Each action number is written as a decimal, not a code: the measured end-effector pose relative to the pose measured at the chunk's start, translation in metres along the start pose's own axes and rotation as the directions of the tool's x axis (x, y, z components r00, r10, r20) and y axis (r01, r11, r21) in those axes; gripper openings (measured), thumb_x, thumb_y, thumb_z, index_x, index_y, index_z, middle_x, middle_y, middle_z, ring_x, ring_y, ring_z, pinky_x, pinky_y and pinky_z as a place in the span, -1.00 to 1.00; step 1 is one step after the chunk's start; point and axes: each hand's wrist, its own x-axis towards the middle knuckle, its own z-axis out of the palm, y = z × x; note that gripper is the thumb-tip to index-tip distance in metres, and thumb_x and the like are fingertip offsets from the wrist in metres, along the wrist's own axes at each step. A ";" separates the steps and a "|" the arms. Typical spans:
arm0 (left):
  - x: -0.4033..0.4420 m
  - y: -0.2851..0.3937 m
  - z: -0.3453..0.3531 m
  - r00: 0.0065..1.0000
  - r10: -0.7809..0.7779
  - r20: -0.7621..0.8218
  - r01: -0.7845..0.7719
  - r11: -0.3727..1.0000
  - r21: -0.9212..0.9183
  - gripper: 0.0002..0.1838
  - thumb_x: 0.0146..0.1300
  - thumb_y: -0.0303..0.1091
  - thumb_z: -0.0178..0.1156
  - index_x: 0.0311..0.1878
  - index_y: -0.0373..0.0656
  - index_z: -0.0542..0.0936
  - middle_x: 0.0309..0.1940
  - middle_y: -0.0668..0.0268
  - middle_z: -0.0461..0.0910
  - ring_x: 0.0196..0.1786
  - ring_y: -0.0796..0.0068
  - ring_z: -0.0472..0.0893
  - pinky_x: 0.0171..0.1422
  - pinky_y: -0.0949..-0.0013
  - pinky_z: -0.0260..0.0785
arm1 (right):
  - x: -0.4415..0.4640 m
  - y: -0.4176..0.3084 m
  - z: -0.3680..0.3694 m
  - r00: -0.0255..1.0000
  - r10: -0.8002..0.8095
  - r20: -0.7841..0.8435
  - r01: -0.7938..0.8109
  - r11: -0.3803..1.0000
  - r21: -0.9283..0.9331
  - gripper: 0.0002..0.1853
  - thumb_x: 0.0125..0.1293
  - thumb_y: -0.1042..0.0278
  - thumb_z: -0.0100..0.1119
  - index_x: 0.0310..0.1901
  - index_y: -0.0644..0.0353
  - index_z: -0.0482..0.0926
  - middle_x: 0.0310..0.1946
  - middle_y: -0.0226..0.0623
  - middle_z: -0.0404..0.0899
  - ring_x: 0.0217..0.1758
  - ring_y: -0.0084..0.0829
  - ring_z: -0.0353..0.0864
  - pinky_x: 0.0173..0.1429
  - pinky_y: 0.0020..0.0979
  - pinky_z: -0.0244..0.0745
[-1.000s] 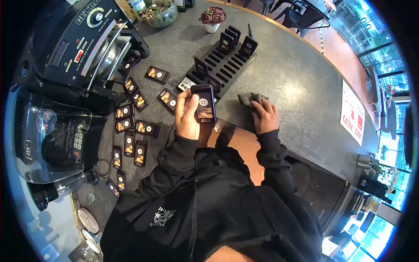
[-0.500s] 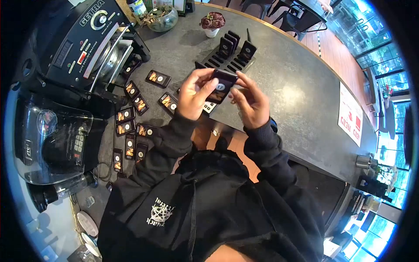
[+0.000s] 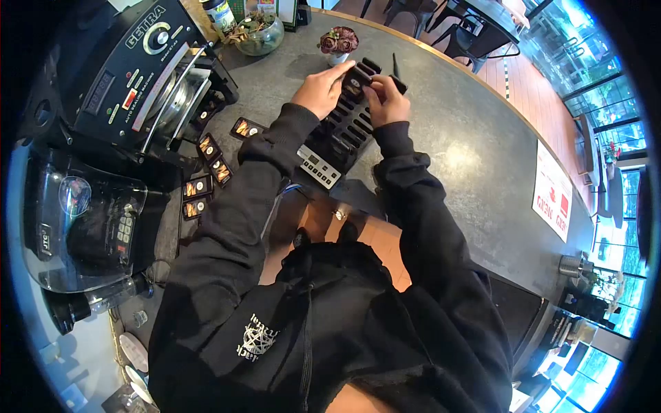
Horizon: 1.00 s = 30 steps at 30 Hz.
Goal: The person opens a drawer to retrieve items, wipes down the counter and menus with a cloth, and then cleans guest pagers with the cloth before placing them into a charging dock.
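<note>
A black pager with a round white label stands between my two hands at the far part of the charging base. My left hand is at its left edge, fingers stretched along it and thumb close to its face. With bent fingertips, my right hand pinches its right edge. Whether its lower end is fully in a slot, I cannot tell. Several upright pagers stand just behind it, and another is partly hidden behind my right hand. The base has rows of slots and a silver keypad at its near end.
Loose pagers lie on the counter to the left, one beside my left sleeve. A sealing machine and a covered blender stand farther left. Beyond the base are a potted flower, a glass bowl and a thin antenna.
Both hands have moved forward, away from my body, carrying the pager from above the near part of the base to the row of upright pagers. The keypad and near slots are now uncovered.
</note>
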 end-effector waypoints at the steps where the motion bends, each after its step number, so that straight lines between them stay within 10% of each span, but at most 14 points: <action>1: 0.001 -0.004 0.001 0.996 -0.065 0.060 0.062 0.996 0.058 -0.48 0.19 -0.50 0.02 0.26 0.01 0.36 0.02 0.09 0.54 0.05 0.05 0.53 0.08 0.21 0.39 | 0.000 0.007 0.004 1.000 0.001 0.006 -0.001 0.999 -0.053 -0.79 0.12 0.49 0.24 -0.19 0.19 0.50 -0.44 -0.18 0.63 -0.38 -0.37 0.67 -0.28 -0.46 0.52; 25: 0.007 -0.015 0.014 0.840 -0.474 0.264 0.359 0.851 0.384 -0.46 0.30 -0.17 -0.06 0.36 0.13 0.21 0.06 -0.05 0.46 0.11 -0.01 0.46 0.17 0.12 0.31 | -0.015 0.048 0.020 0.973 -0.002 0.229 0.100 0.903 -0.419 -0.43 0.19 0.54 -0.07 0.25 -0.20 0.32 -0.26 -0.05 0.55 -0.23 -0.03 0.56 -0.16 -0.15 0.48; 30: -0.004 -0.044 0.019 0.967 -0.235 0.104 0.215 0.961 0.175 -0.51 0.34 -0.10 -0.07 0.33 0.07 0.28 0.22 0.05 0.36 0.26 0.07 0.34 0.29 0.22 0.22 | -0.015 0.044 0.010 0.965 0.030 0.260 0.073 0.922 -0.380 -0.38 0.14 0.56 0.03 0.26 -0.18 0.32 -0.24 -0.05 0.57 -0.24 -0.10 0.60 -0.14 -0.22 0.51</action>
